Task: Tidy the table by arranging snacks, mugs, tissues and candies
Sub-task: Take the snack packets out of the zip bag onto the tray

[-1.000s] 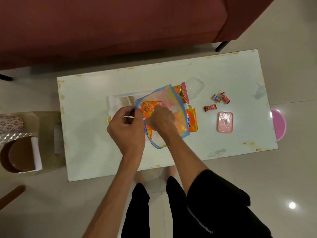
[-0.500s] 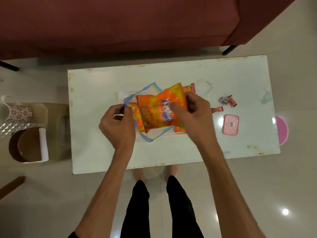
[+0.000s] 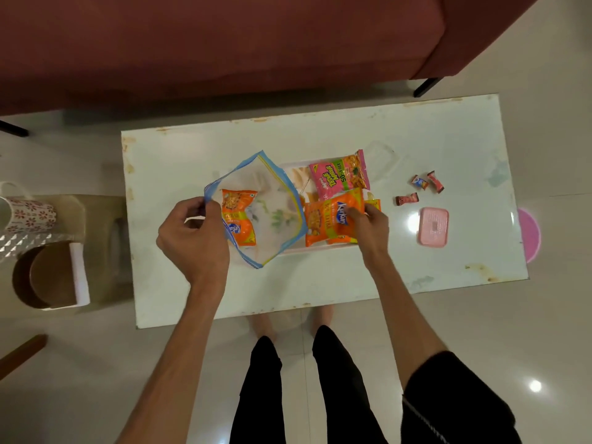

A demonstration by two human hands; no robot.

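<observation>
Clear plastic, edged in blue, formed the zip-lock bag point(image 3: 266, 213) that the person's left hand point(image 3: 192, 238) held open by its rim, fingers pinched shut on the edge at the bag's left side. One orange Kurkure packet point(image 3: 238, 221) lay inside the bag, near that hand. The bag sat over the left part of a white tray point(image 3: 296, 169) on the pale, worn counter point(image 3: 320, 283). The right hand point(image 3: 368, 224) was closed on a second orange Kurkure packet point(image 3: 323, 219), thumb on top of it, just to the right of the bag's mouth and over the tray. A pink snack packet point(image 3: 339, 174) lay just beyond it on the tray, and a yellow packet edge point(image 3: 373, 205) showed beneath the hand. Three wrapped candies point(image 3: 419, 189) lay on the counter further right, close together, with a small pink lidded box point(image 3: 433, 226) near them toward the person. A clear plastic lid point(image 3: 382, 158) rested beside the pink packet. Off the counter to the left, a floral mug point(image 3: 30, 214) stood on a low stand, and a dark red sofa point(image 3: 224, 43) ran along the far side.
</observation>
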